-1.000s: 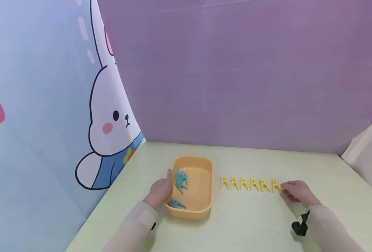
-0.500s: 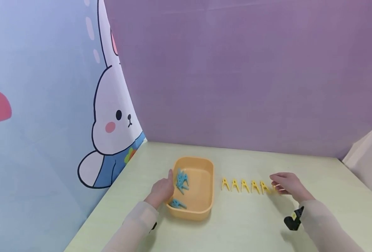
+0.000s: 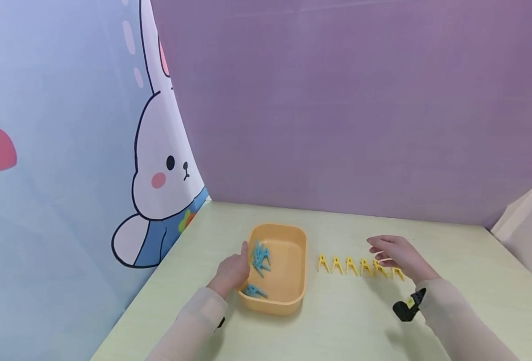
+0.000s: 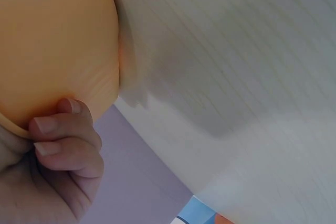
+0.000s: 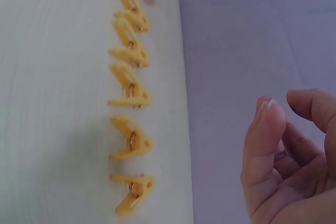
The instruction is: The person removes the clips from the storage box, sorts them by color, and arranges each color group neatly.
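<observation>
An orange plastic basin (image 3: 291, 265) stands left of the table's middle, with several blue clothespins (image 3: 260, 258) lying along its left side. My left hand (image 3: 232, 273) grips the basin's left rim; in the left wrist view its curled fingers (image 4: 68, 153) press the outer wall. To the right, several yellow clothespins (image 3: 350, 265) lie in a row on the table. My right hand (image 3: 396, 255) hovers over the row's right end, partly covering it. The right wrist view shows its thumb and forefinger apart, with nothing between them.
The pale wood-grain table (image 3: 338, 321) meets a purple cloth backdrop (image 3: 338, 115) at the back. On the left hangs a light-blue cloth with a cartoon rabbit (image 3: 162, 160). A black camera mount (image 3: 408, 307) sits at my right wrist.
My right hand has let go of the rightmost yellow clothespin, then risen and moved left over the row. The left hand keeps its grip on the basin.
</observation>
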Motion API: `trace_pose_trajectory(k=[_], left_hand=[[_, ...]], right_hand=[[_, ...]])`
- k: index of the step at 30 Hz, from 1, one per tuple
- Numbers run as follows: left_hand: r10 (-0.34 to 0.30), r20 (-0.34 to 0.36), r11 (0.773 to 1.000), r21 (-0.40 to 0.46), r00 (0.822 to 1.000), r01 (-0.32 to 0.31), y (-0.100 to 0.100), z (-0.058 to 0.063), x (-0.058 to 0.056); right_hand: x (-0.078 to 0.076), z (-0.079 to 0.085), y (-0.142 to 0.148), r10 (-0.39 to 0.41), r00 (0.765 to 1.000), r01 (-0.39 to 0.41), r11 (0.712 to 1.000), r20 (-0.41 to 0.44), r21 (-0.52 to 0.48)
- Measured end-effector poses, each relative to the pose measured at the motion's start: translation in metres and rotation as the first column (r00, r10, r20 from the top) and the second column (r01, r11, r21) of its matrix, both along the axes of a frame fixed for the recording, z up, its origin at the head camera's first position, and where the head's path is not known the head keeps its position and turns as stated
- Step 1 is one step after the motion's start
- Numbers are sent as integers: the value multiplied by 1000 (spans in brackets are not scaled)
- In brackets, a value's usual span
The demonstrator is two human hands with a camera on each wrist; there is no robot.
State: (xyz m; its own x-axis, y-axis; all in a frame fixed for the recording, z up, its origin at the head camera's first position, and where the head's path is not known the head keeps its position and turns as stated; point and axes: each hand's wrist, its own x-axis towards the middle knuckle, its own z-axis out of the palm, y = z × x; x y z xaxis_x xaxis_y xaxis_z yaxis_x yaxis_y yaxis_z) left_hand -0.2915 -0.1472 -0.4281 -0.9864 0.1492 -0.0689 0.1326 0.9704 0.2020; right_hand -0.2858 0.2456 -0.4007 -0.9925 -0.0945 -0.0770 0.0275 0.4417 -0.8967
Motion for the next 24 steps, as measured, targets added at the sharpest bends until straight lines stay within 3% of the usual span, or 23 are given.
trace_pose_trajectory(k=[24], left_hand=[[8,-17,1000,-19,1000,-8,1,-2,-1]], right_hand=[[-4,22,-43,164,986,-159,966,6,-205]])
